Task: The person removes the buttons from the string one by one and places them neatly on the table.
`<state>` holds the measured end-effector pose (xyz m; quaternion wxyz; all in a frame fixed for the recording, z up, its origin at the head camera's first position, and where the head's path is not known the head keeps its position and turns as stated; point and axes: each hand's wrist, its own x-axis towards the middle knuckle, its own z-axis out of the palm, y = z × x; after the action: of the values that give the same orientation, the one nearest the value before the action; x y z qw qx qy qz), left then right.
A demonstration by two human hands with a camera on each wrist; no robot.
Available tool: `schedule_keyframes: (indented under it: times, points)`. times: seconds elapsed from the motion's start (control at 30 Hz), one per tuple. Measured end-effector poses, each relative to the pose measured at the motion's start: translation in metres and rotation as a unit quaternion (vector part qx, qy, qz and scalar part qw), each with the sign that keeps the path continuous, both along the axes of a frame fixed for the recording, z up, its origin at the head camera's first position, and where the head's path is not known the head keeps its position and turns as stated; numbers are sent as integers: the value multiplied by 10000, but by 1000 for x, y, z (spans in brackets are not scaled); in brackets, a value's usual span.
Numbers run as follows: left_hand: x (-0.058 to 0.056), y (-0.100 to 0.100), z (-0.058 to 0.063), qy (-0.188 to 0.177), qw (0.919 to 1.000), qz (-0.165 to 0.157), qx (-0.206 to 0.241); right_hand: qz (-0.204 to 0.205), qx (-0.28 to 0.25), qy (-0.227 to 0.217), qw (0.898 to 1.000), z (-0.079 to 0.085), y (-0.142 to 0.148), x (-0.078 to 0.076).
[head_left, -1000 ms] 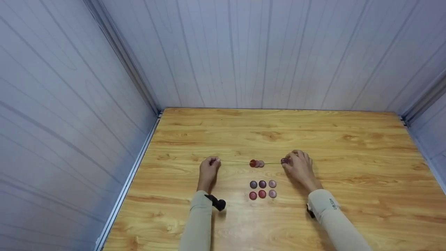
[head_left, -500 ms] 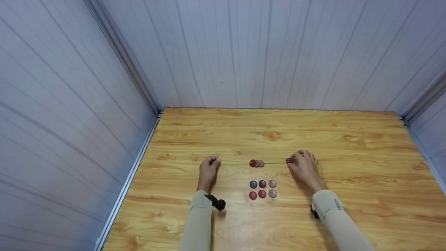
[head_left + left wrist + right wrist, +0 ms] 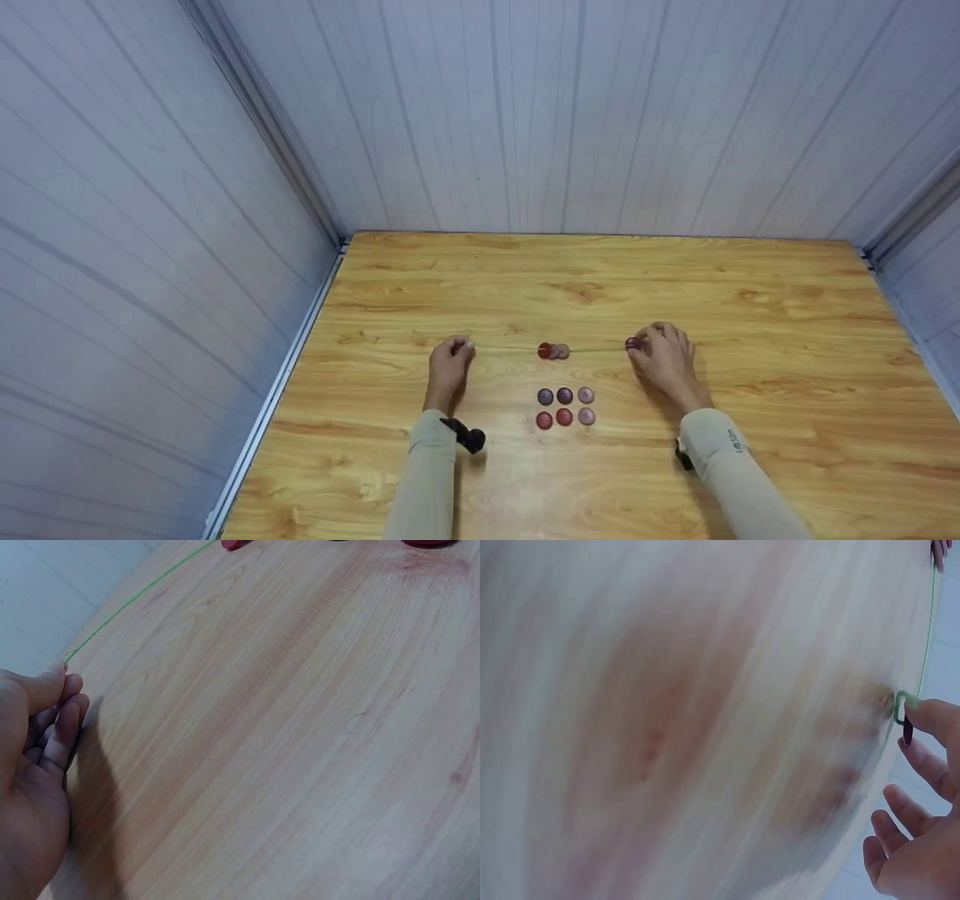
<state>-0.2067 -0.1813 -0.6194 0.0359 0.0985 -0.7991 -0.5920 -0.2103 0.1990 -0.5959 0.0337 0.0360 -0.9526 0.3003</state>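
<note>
In the head view my left hand pinches one end of a thin green string between thumb and index finger. The string runs rightward through a small cluster of threaded buttons, a red one and paler mauve ones overlapping it. To the right, my right hand pinches a dark purple button by thumb and index finger. Its edge shows in the right wrist view, where the green string bends in a small loop beside the thumb. The other right fingers are spread apart.
Between the forearms, two short rows of loose buttons lie on the wooden table. The upper row has grey-blue, dark purple and mauve ones; the lower, two red and one mauve. Pale panel walls stand behind and beside.
My right hand has slid a little to the right with the dark purple button. The left hand, the threaded cluster and the loose rows have stayed almost where they were.
</note>
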Motion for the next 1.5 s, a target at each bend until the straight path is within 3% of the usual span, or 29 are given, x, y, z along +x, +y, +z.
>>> schedule_keyframes:
  times: [1.5]
  points:
    - [1,2,2,-27,9999,44,140,-568,148,-76,9982,0,37,6]
